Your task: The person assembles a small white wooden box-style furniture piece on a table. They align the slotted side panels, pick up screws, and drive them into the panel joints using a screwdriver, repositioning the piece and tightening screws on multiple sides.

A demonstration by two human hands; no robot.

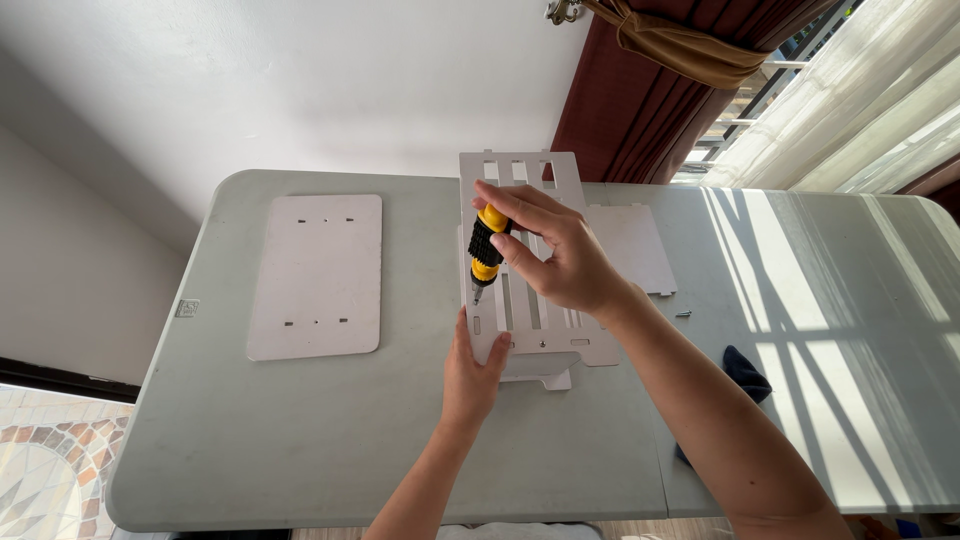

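Your right hand [560,262] grips a yellow-black screwdriver [486,245], tip at the slatted panel [530,300] your left hand [474,375] clasps; rounded panel [316,275], far-right panel [630,245] and loose screw [683,314] lie unattached on the table [300,440].

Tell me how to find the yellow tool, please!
Look at the grey table and find the white slatted panel standing near its middle. The right hand holds the screwdriver against that panel, tip pointing down. It is the only yellow and black thing there; the flat boards around it are plain white.
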